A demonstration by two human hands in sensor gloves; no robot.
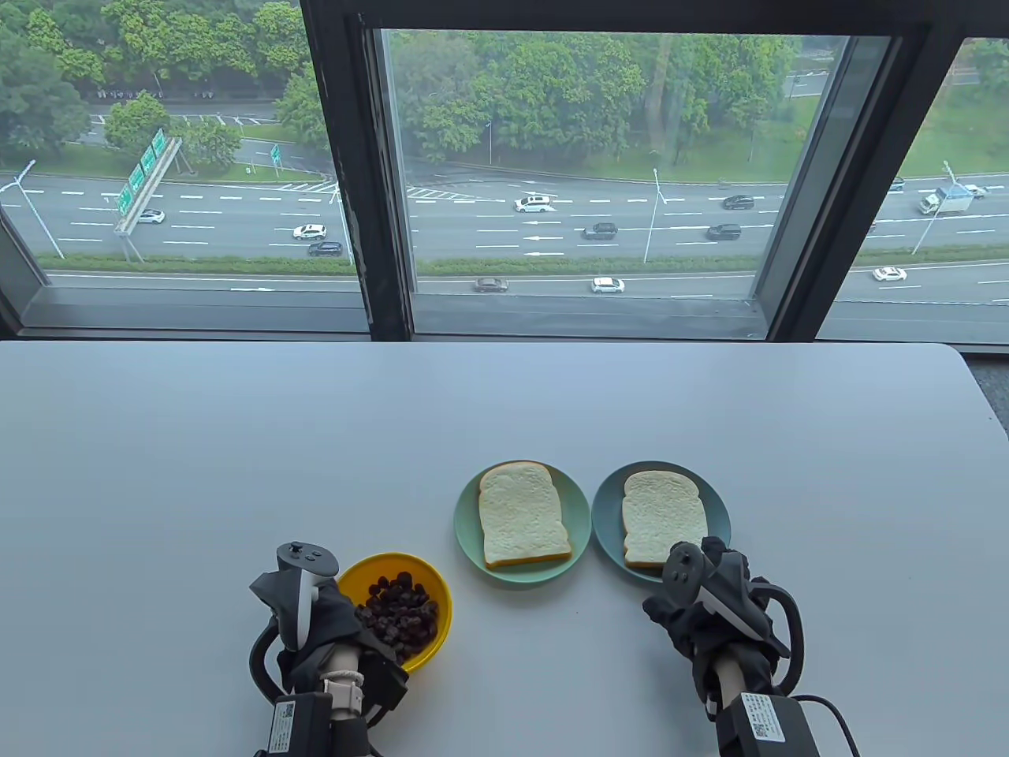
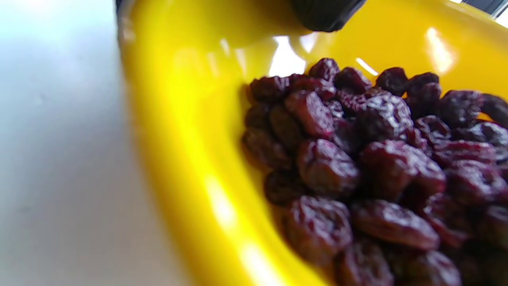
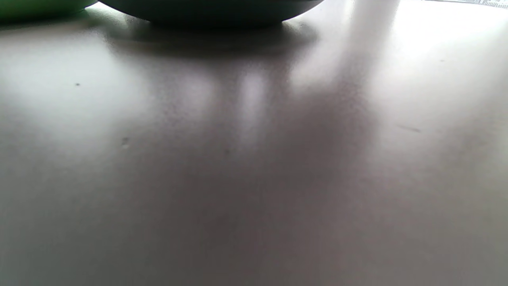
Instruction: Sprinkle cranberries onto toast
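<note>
A yellow bowl (image 1: 430, 611) of dark dried cranberries (image 1: 398, 611) stands near the table's front edge. My left hand (image 1: 315, 623) lies over the bowl's near left rim and holds it. In the left wrist view one dark fingertip (image 2: 325, 14) shows against the inner wall of the bowl (image 2: 178, 139), above the cranberries (image 2: 377, 167). A slice of toast (image 1: 522, 516) lies on a green plate (image 1: 465, 524), and another slice (image 1: 660, 512) lies on a blue plate (image 1: 603, 512). My right hand (image 1: 709, 607) rests at the blue plate's near edge, with its fingers hidden.
The white table (image 1: 197, 473) ends at a window sill at the back. The right wrist view shows bare tabletop (image 3: 254, 159), with the blue plate's dark underside (image 3: 214, 10) close ahead and the green plate (image 3: 35, 8) at its top left.
</note>
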